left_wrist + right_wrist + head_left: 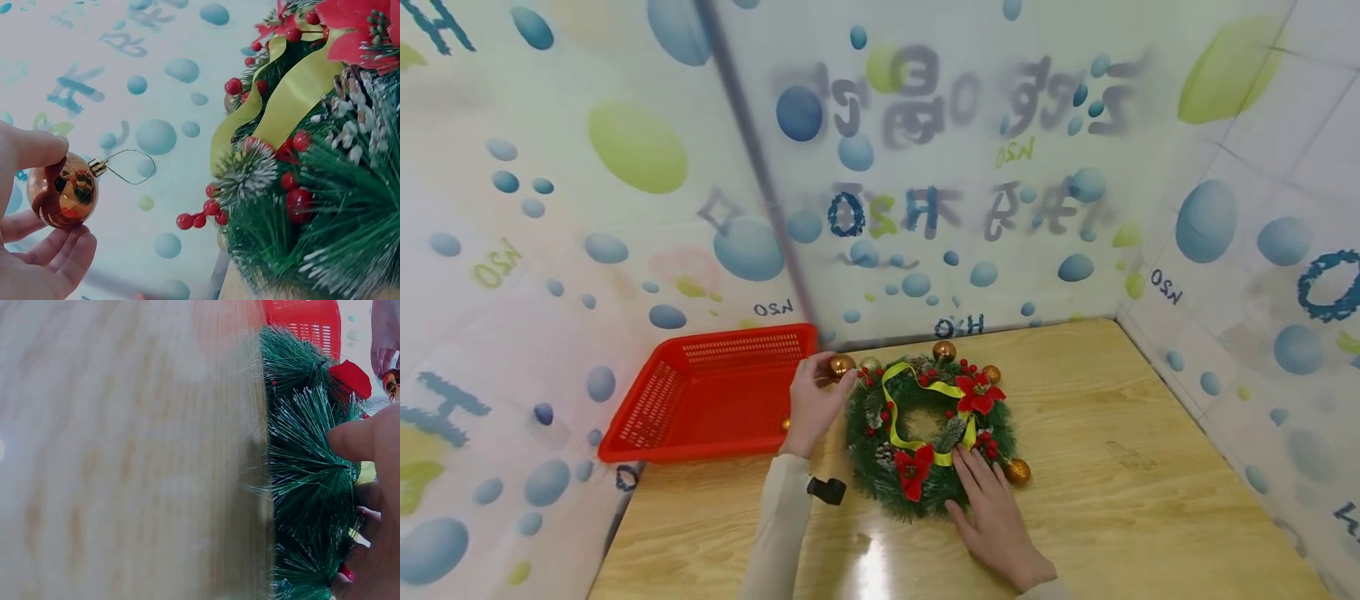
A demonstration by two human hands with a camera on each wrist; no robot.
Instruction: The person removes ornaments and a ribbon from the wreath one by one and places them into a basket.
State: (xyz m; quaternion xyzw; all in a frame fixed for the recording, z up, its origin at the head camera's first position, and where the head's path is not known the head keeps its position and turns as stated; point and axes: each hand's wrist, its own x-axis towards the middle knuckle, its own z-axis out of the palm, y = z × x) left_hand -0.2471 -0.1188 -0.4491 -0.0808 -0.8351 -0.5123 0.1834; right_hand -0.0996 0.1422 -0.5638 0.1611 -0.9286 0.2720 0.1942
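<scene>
For us, only part of the Christmas wreath [325,206], cropped at the left-wrist view's right edge.

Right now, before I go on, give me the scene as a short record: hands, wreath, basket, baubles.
Left hand: holds a shiny copper ball, apart from the wreath
Right hand: rests on the wreath's near right side
Wreath: on the table, with yellow ribbon and red flowers
Basket: red, left of the wreath; a gold ball shows by its right end, partly hidden
Other baubles: around the wreath's outer edge
</scene>
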